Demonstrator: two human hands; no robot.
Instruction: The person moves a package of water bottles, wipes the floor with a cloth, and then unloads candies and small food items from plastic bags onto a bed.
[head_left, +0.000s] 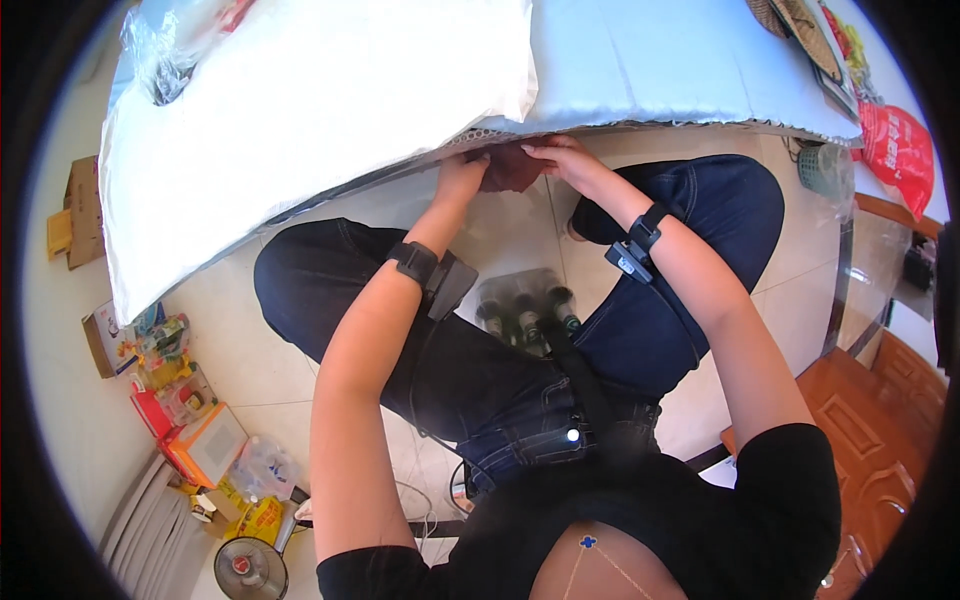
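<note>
A dark maroon cloth (pixel 511 170) hangs just below the near edge of a covered table, between my two hands. My left hand (pixel 464 177) is closed on the cloth's left side, its fingertips partly hidden under the table edge. On the other side, my right hand (pixel 566 160) pinches the cloth's upper right corner between thumb and fingers. A white sheet (pixel 330 100) and a light blue cover (pixel 650 70) lie over the tabletop above the hands. Both forearms wear black strapped devices.
Several green bottles (pixel 527 312) in clear wrap stand on the tiled floor between my legs. Boxes and packets (pixel 205 445) and a fan (pixel 250 568) line the left side. A red bag (pixel 895 155) hangs right, above brown wooden furniture (pixel 860 430).
</note>
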